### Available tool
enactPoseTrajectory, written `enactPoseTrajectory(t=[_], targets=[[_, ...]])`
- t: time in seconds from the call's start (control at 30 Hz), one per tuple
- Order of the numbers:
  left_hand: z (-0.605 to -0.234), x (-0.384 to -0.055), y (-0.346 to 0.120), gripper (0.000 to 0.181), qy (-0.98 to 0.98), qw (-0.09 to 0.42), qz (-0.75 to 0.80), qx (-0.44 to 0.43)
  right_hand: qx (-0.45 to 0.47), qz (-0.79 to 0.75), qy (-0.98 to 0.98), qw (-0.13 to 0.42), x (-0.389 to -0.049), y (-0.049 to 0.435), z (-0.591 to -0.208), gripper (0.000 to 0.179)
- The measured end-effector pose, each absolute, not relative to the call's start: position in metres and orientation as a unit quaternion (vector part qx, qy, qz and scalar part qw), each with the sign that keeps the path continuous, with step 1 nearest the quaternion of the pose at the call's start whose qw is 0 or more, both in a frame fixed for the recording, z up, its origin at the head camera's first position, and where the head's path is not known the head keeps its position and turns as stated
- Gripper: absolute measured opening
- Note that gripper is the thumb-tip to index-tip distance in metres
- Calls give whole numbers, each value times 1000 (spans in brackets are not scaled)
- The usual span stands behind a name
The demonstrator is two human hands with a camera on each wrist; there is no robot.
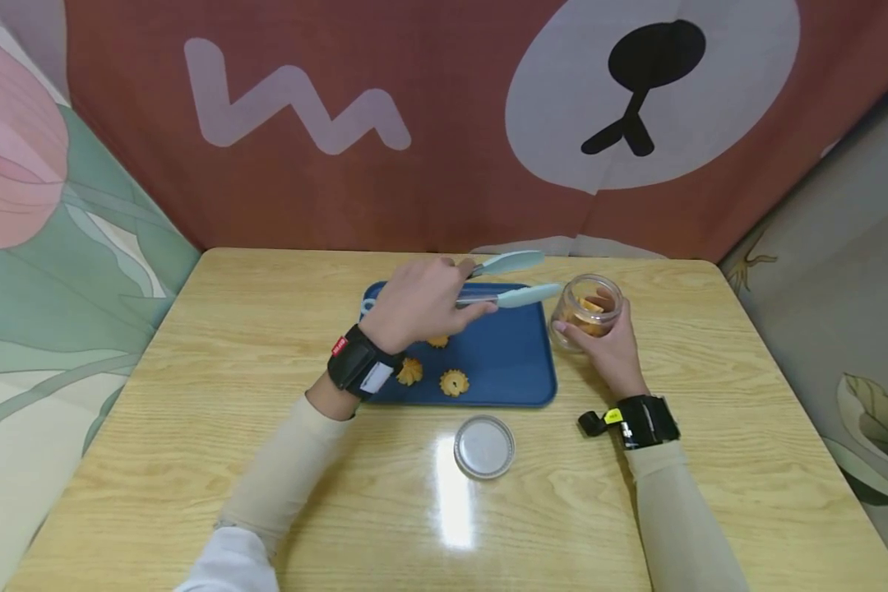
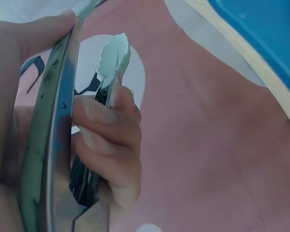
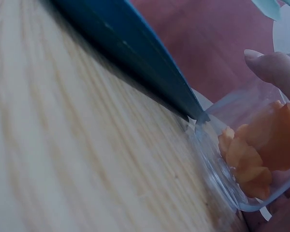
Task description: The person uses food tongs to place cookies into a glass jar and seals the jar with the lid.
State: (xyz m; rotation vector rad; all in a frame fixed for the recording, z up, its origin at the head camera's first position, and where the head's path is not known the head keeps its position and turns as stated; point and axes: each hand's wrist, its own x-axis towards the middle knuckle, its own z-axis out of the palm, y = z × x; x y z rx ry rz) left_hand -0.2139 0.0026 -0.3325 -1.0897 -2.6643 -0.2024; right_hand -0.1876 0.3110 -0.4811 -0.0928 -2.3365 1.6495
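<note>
My left hand (image 1: pixel 423 300) grips a pair of tongs (image 1: pixel 527 295) above the blue tray (image 1: pixel 511 362). The tongs' pale green tips stand apart with nothing between them, pointing right toward the jar. In the left wrist view, fingers (image 2: pixel 111 145) wrap one metal arm and the thumb lies along the other. My right hand (image 1: pixel 612 349) holds a clear, lidless jar (image 1: pixel 586 306) at the tray's right side. Several orange-brown cookies (image 3: pixel 261 150) lie inside it. On the tray are flower-shaped cookies (image 1: pixel 455 382), some partly hidden behind the left hand and wrist.
A round silver lid (image 1: pixel 484 447) lies on the wooden table (image 1: pixel 562 510) in front of the tray. A brown patterned cloth (image 1: pixel 444 123) hangs behind the table's far edge, and printed cloths hang at both sides. Each wrist wears a black strap.
</note>
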Motion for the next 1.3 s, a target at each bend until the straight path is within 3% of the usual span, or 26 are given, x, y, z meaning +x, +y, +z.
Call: enactPoseTrajectory(t=[0.83, 1.03, 1.3], targets=[[-397, -205, -109, 66, -954, 69, -92, -278, -28, 567, -813, 132, -186, 307, -472, 86], [-410, -202, -121, 59, -957, 41, -100, -271, -31, 563, -816, 129, -175, 296, -454, 85], [-411, -203, -121, 66, -956, 41, -94, -275, -30, 571, -810, 129, -175, 298, -457, 87]])
